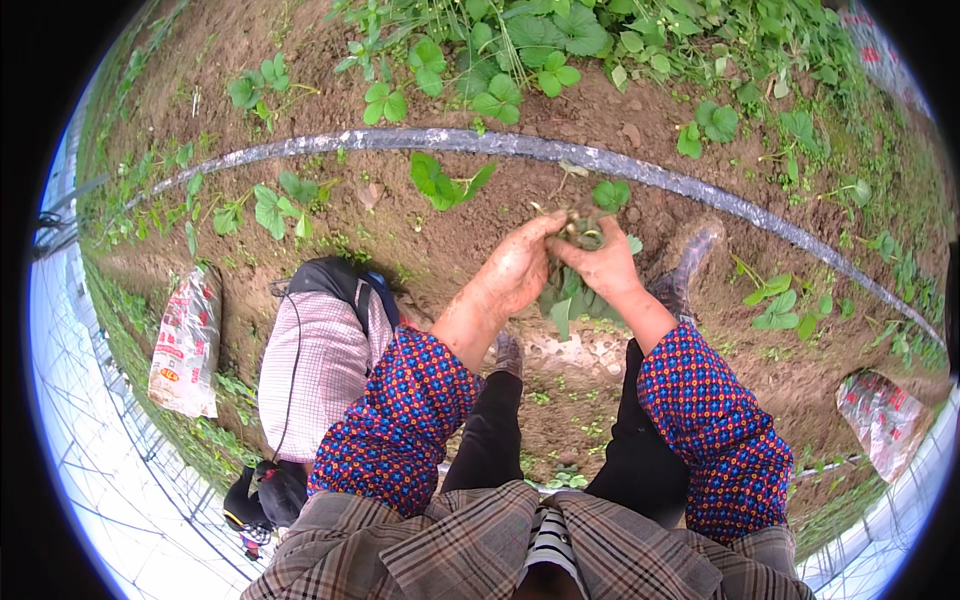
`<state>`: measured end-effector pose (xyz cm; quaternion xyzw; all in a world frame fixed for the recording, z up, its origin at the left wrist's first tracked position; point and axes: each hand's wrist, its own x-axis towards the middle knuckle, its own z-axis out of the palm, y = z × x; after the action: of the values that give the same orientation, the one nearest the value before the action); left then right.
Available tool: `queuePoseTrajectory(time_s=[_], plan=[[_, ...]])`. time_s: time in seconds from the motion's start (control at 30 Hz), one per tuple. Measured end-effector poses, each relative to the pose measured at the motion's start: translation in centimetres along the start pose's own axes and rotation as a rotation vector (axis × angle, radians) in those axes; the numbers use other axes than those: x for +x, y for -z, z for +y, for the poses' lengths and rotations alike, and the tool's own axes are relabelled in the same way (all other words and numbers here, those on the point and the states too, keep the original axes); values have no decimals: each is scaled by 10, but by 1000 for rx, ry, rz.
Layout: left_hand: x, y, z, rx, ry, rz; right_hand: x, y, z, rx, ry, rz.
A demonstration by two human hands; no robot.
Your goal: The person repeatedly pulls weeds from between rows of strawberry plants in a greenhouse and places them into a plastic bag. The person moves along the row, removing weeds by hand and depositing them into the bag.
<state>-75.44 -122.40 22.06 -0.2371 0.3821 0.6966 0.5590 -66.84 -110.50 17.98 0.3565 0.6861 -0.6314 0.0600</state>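
Note:
Both my soiled hands meet over the bare earth in front of my legs. Between them is a bunch of leafy seedlings [571, 304], apparently strawberry, with the leaves hanging below my palms and pale, muddy stems or roots at the top. My right hand [606, 261] grips the bunch from the right, thumb pointing inward. From the other side, my left hand [519, 262] holds it near the stem ends; its fingers are partly hidden. A small green plant [611, 195] stands in the soil just beyond my right hand.
A dark drip hose [487, 141] curves across the bed beyond my hands. Rooted seedlings [446, 182] dot the soil. At left, a person [322, 352] bends down close to my arm. Printed plastic bags [186, 345] lie on both sides. Dense foliage [555, 37] grows at the far side.

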Motion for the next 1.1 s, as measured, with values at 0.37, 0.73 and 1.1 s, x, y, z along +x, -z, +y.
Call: queuePoseTrajectory(time_s=[0.37,0.73,1.1], plan=[[148,19,35,1427,-629,522,17,57,23,669,-338,51],[235,46,96,2127,-452,260,21,123,32,1003,-378,140],[147,15,56,1451,-340,610,10,138,27,1062,-351,151]])
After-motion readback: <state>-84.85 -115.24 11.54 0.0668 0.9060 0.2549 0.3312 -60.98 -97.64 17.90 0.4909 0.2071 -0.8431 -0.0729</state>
